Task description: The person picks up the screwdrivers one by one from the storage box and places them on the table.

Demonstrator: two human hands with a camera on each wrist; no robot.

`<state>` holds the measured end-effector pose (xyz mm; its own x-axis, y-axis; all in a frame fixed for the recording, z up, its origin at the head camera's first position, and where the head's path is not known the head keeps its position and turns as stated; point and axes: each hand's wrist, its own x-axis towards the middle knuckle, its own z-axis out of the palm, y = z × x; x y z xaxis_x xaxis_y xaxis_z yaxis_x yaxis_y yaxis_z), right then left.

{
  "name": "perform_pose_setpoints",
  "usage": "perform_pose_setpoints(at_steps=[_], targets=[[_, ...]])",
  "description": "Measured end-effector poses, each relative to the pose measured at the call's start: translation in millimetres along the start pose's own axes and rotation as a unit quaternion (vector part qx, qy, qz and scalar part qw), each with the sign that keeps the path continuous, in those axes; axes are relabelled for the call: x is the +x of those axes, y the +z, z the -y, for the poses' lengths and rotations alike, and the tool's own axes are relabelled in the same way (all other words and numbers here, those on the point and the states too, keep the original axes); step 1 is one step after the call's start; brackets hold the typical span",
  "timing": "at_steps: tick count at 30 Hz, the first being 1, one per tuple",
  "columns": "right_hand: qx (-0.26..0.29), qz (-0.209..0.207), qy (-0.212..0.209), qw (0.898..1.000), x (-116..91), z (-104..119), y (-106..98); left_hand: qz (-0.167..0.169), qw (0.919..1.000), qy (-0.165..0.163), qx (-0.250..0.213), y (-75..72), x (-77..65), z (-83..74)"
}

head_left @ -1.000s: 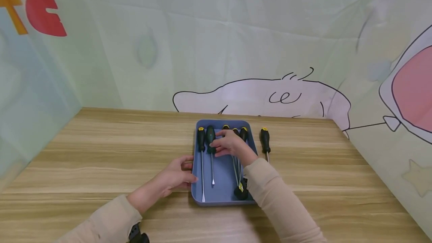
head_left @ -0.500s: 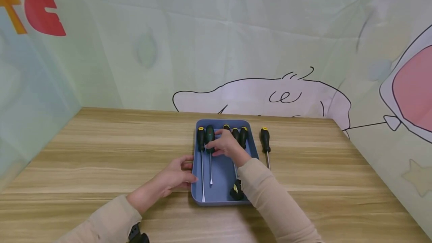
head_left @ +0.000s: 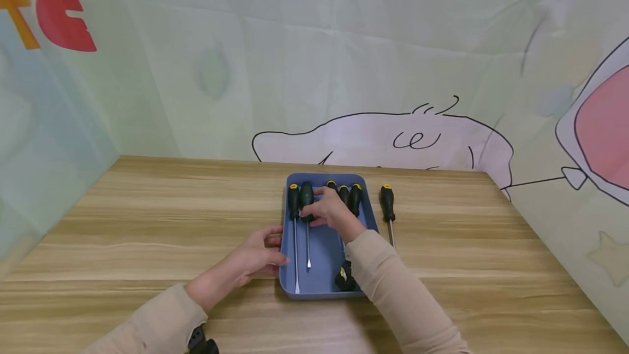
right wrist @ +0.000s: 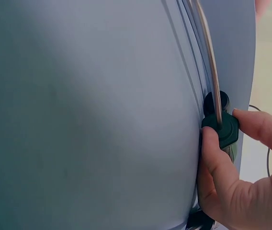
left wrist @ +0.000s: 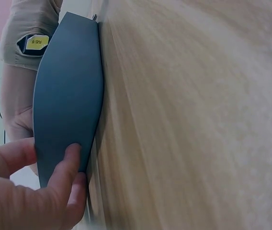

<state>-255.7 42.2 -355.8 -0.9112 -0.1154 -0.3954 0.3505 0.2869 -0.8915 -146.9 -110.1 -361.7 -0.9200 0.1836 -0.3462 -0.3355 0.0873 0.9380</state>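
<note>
A blue tray (head_left: pixel 321 258) holds several screwdrivers. My left hand (head_left: pixel 260 250) grips its left wall, thumb over the rim and fingers against the outer side, as the left wrist view also shows. Inside, my right hand (head_left: pixel 331 211) pinches the handle of a dark green screwdriver (head_left: pixel 307 193) between thumb and fingers; in the right wrist view, its green handle (right wrist: pixel 228 129) lies close to the tray's side. Just left of it lies a black-handled screwdriver (head_left: pixel 294 201), blade towards me. Further black-handled screwdrivers (head_left: pixel 355 198) lie on the right, partly hidden by my right hand.
A stubby black-and-yellow piece (head_left: pixel 345 278) sits in the tray's near right part, partly behind my sleeve. Outside the tray, another black-handled screwdriver (head_left: pixel 387 204) lies on the wooden table (head_left: pixel 172 223). A printed cloth backdrop (head_left: pixel 295 59) stands behind the table.
My right hand has moved slightly left with the green screwdriver, bringing it nearer the leftmost screwdriver. In the last half second little has moved. My left hand has stayed on the tray.
</note>
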Motion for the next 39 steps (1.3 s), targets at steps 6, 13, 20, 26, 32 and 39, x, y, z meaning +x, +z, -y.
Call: perform_pose_setpoints(at_steps=[6, 13, 20, 26, 32, 39], targets=[[0.005, 0.003, 0.001, 1.0, 1.2, 0.1, -1.0, 0.01, 0.9999, 0.005, 0.003, -0.2, 0.9, 1.0], [0.027, 0.012, 0.001, 1.0, 2.0, 0.0, -2.5, 0.01, 0.9999, 0.002, 0.005, 0.0, 1.7, 1.2], [0.049, 0.026, 0.017, 0.998, 0.7, 1.4, -4.8, 0.005, 1.0, 0.0, 0.002, 0.0, 1.1, 1.4], [0.07, 0.036, 0.036, 0.996, -0.5, 3.1, -7.3, 0.006, 1.0, 0.003, 0.002, 0.3, -0.4, 0.5], [0.076, 0.047, 0.042, 0.995, 2.0, 2.6, -9.8, 0.01, 0.9999, 0.008, -0.002, 0.1, -0.8, 0.8], [0.09, 0.06, 0.043, 0.993, 0.5, 6.7, -13.9, 0.011, 0.9999, 0.011, -0.003, 0.0, -0.7, 1.1]])
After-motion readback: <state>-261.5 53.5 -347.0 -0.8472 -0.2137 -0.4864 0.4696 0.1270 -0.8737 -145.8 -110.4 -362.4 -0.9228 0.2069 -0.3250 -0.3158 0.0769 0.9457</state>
